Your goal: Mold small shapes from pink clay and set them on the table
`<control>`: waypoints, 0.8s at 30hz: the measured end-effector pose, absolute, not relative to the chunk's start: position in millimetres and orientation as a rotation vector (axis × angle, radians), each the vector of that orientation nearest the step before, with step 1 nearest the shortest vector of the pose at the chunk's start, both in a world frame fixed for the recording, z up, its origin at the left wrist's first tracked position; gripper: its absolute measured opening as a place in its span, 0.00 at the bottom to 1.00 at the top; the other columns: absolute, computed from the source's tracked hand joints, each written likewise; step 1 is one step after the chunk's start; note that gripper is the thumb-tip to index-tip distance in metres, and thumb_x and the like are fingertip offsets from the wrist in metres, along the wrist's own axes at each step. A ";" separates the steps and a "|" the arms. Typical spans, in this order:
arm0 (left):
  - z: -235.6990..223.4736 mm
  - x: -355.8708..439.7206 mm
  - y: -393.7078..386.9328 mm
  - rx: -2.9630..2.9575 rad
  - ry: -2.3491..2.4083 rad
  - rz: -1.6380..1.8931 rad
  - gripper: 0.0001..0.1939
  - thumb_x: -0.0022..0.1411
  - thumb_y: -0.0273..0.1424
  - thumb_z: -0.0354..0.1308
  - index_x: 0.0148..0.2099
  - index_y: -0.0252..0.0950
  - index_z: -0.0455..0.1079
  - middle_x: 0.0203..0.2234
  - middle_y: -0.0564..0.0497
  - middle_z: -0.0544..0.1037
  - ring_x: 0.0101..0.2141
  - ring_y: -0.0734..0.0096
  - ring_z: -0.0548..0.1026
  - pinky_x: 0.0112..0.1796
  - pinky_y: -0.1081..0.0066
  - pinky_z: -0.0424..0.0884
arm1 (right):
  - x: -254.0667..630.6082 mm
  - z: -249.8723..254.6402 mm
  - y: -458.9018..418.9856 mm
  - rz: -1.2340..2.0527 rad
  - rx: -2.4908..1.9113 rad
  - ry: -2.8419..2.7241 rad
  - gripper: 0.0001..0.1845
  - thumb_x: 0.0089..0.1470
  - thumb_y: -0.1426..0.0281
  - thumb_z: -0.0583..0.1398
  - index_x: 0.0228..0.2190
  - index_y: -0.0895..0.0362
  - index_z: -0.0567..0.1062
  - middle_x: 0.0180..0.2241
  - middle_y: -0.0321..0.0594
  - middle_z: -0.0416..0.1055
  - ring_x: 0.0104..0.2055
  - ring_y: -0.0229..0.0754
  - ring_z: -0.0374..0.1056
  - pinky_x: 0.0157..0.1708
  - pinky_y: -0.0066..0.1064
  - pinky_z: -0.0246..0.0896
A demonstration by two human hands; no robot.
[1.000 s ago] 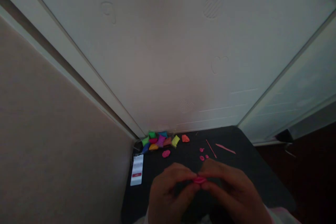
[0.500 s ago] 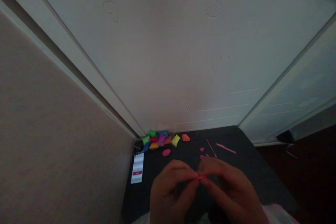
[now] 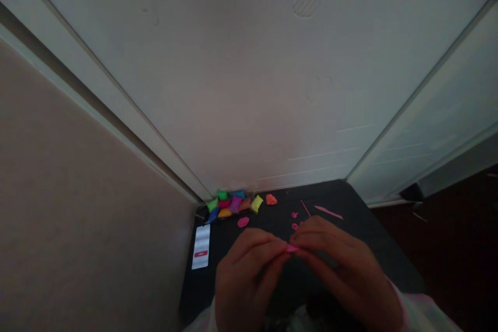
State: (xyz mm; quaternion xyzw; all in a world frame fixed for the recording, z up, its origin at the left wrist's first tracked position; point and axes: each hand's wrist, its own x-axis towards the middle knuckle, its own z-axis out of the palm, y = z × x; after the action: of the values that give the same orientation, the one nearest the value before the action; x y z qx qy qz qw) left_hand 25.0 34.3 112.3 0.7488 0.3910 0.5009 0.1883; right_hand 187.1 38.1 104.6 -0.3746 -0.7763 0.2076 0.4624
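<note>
Between the fingertips of both hands is a small flat bit of pink modelling clay (image 3: 292, 248), held above the dark table. My left hand (image 3: 249, 270) pinches its left end, thumb below and fingers above. On the other end my right hand (image 3: 342, 264) is closed in a like pinch. Most of the clay is covered by the fingers. Just beyond my right hand lie small pink clay pieces (image 3: 294, 215), partly hidden by it. A flattened pink clay lump (image 3: 243, 222) rests beyond my left hand.
Several coloured clay packets (image 3: 235, 204) are heaped at the table's (image 3: 218, 290) back left, with an orange lump (image 3: 271, 199) beside them. A phone (image 3: 201, 247) with a lit screen lies at the left edge. A thin pink stick (image 3: 305, 208) and a pink modelling knife (image 3: 329, 212) lie back right.
My hands still pinch the pink clay, and more of it shows between the fingertips. The whole view has shifted slightly, with the table things appearing a little higher and further left.
</note>
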 end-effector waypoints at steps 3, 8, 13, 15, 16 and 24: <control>115.4 25.8 34.8 2.231 1.193 1.417 0.07 0.49 0.20 0.57 0.32 0.35 0.71 0.24 0.50 0.76 0.26 0.73 0.74 0.27 0.77 0.73 | 185.8 102.6 37.3 0.468 -0.932 -1.910 0.08 0.49 0.77 0.57 0.33 0.56 0.71 0.29 0.38 0.73 0.33 0.38 0.69 0.34 0.28 0.67; 116.4 26.0 35.2 2.359 1.254 1.458 0.07 0.51 0.21 0.56 0.34 0.35 0.71 0.24 0.50 0.76 0.27 0.72 0.74 0.29 0.74 0.73 | 184.3 102.6 38.0 0.428 -0.899 -1.900 0.09 0.49 0.78 0.56 0.33 0.56 0.71 0.28 0.39 0.72 0.32 0.39 0.69 0.32 0.29 0.67; 115.4 21.9 34.9 2.490 1.250 1.454 0.07 0.52 0.22 0.56 0.35 0.35 0.71 0.25 0.50 0.77 0.29 0.71 0.73 0.31 0.73 0.72 | 185.4 103.1 38.8 0.419 -0.873 -1.930 0.10 0.49 0.79 0.56 0.34 0.55 0.71 0.29 0.39 0.73 0.33 0.39 0.69 0.35 0.31 0.67; 116.0 20.7 34.4 2.514 1.228 1.447 0.07 0.52 0.22 0.55 0.34 0.35 0.71 0.25 0.50 0.77 0.29 0.71 0.73 0.31 0.73 0.72 | 185.6 103.5 38.4 0.447 -0.855 -1.932 0.10 0.49 0.77 0.57 0.35 0.55 0.70 0.30 0.39 0.73 0.34 0.39 0.69 0.35 0.29 0.67; 116.7 20.3 34.1 2.507 1.205 1.440 0.06 0.53 0.22 0.55 0.34 0.34 0.71 0.24 0.50 0.77 0.29 0.72 0.72 0.31 0.74 0.72 | 185.6 104.0 38.2 0.472 -0.840 -1.932 0.10 0.48 0.76 0.58 0.36 0.55 0.70 0.31 0.39 0.73 0.35 0.39 0.69 0.35 0.28 0.67; 120.5 19.8 29.9 2.256 1.023 1.473 0.07 0.50 0.20 0.57 0.33 0.33 0.70 0.24 0.50 0.76 0.28 0.73 0.72 0.30 0.75 0.71 | 184.1 105.2 36.5 0.714 -0.711 -1.858 0.11 0.48 0.80 0.57 0.34 0.55 0.70 0.29 0.39 0.71 0.33 0.38 0.68 0.32 0.29 0.66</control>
State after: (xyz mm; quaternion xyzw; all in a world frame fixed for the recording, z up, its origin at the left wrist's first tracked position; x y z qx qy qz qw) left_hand 19.8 29.9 120.5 0.7762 0.3520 0.5069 0.1293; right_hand 184.1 36.5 105.2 -0.2928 -0.7655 0.2943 0.4916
